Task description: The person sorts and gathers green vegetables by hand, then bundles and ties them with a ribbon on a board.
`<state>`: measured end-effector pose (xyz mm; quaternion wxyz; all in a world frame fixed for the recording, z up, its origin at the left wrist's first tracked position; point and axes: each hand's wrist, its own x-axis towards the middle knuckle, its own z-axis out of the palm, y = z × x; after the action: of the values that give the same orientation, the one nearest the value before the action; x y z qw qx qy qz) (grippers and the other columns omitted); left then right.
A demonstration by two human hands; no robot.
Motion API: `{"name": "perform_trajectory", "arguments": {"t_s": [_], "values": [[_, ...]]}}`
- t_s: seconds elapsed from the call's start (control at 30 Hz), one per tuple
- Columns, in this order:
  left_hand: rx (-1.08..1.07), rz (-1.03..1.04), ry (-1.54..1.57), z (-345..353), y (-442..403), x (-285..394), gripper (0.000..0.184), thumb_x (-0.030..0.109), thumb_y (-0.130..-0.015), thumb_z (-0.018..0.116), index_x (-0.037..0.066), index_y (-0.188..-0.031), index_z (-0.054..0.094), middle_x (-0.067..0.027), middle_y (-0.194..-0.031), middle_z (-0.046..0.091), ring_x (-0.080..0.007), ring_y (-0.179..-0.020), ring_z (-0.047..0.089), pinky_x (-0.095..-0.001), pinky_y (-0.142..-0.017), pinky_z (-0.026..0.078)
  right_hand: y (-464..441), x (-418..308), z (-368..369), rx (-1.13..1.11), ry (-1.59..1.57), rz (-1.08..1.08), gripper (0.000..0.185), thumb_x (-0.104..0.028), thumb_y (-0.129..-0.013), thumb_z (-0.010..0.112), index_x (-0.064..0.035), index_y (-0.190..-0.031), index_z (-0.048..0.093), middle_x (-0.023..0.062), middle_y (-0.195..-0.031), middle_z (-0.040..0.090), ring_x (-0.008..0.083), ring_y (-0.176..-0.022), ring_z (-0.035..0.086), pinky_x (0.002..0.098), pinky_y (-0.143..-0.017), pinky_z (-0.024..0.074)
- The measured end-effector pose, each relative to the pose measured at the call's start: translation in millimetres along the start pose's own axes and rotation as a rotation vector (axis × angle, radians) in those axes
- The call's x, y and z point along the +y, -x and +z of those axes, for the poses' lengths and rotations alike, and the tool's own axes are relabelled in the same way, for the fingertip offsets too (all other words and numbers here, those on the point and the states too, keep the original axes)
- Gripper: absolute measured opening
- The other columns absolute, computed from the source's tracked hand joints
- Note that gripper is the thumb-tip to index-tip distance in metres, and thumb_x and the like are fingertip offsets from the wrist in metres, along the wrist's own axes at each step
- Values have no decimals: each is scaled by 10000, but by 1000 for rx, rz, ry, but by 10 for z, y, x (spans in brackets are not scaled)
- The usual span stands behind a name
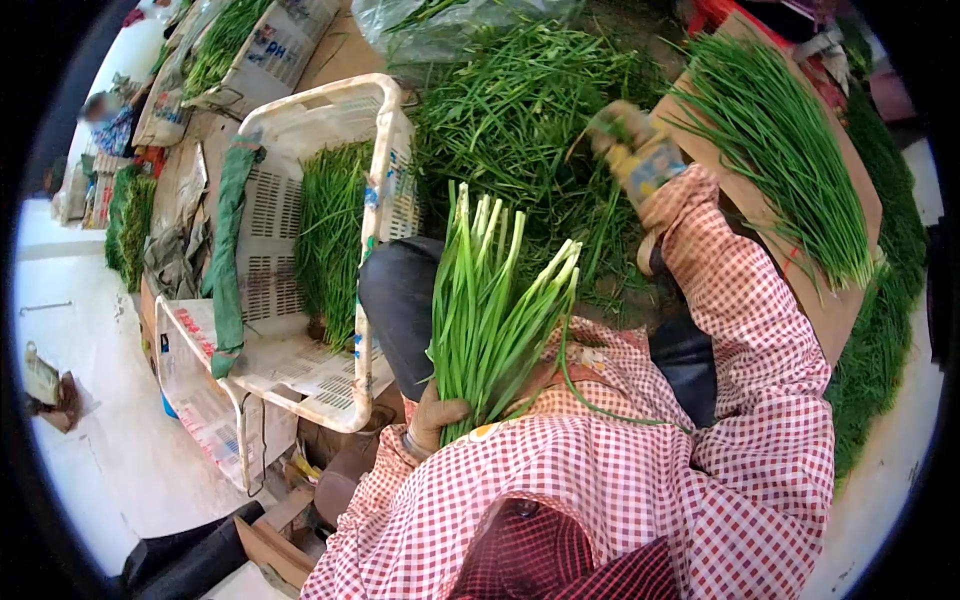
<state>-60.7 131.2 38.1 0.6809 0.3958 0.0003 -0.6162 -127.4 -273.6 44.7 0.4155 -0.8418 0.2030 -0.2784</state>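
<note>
My left hand (438,418), in a brown glove, is wrapped round the lower part of a bunch of garlic chives (475,320). The bunch stands over my lap with its pale stem ends pointing up and fanned into two clumps. One long leaf trails from it across my checked smock (590,470). Out to the front right, my right hand (630,150) is over a heap of loose green leaves (530,110). It wears a glove and is smeared by motion, so its fingers cannot be made out.
A white plastic crate (375,210) on my left holds a block of upright chives (335,240), with a green cloth strip (232,250) over its side. Long chives (780,150) lie on cardboard (850,320) at the right. Farther back are another crate (275,55) and a person (110,125).
</note>
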Motion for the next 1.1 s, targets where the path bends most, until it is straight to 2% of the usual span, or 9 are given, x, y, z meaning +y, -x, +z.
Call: {"name": "perform_trajectory", "arguments": {"t_s": [0.2,0.27,0.37,0.47,0.6,0.8,0.87,1.0,1.1], "values": [[-133,186,238,-245,52,-137,646,163,-672,737,-21,-1230,467,-154,-969,601,-186,-655,551,-301,-516,453,-219,154,268,-476,535,368,763,-245,-843,628,-193,-1459,180,160,-1502,181,328,-1354,259,378,-1115,265],[-63,194,197,-171,42,-106,598,206,-684,731,-24,-1182,491,-132,-894,580,-163,-596,489,-280,-468,395,-126,33,314,-898,940,596,587,-387,-859,572,-153,-1364,386,161,-1480,256,347,-1360,248,448,-1113,254],[-168,190,259,-226,13,-150,595,170,-681,725,-16,-1200,503,-152,-995,603,-189,-691,562,-280,-528,458,201,83,108,-686,453,402,615,-447,-842,591,-121,-1336,426,174,-1417,354,356,-1309,339,456,-1055,330],[-84,110,101,-350,-5,-160,649,151,-675,728,-13,-1250,475,-164,-1089,602,-227,-809,607,-315,-634,513,362,-570,12,-440,-132,133,536,-446,-792,665,-43,-1131,566,136,-1027,619,233,-940,601,365,-856,480],[-64,64,112,-173,-28,-99,667,112,-661,721,-26,-1260,461,-161,-1076,610,-258,-859,621,-372,-723,525,336,-821,223,-749,-158,319,439,-324,-779,746,-26,-1056,580,65,-951,637,133,-841,595,283,-723,489],[67,160,72,-23,6,-132,596,101,-660,705,-34,-1200,493,-138,-915,639,-232,-705,614,-348,-621,522,629,-571,390,-609,-621,333,314,-172,-805,727,13,-1018,588,70,-857,636,107,-736,594,253,-641,479],[74,169,56,38,2,-98,575,97,-671,692,-38,-1194,495,-145,-893,642,-237,-691,617,-340,-614,526,686,-417,456,-640,-1156,316,227,-120,-854,658,13,-1025,589,55,-868,622,98,-726,564,240,-637,467],[114,98,31,73,19,-35,627,77,-679,692,-39,-1248,458,-158,-1025,630,-259,-833,637,-368,-739,543,762,-603,520,-520,-314,353,210,-41,-868,598,23,-1067,589,47,-888,607,106,-741,545,235,-643,458],[161,135,7,253,-7,-34,614,72,-683,690,-47,-1239,458,-175,-1061,616,-274,-866,634,-385,-755,542,658,-569,494,-542,-257,245,196,-67,-859,597,11,-1038,620,47,-853,633,112,-720,574,246,-633,479]]}}
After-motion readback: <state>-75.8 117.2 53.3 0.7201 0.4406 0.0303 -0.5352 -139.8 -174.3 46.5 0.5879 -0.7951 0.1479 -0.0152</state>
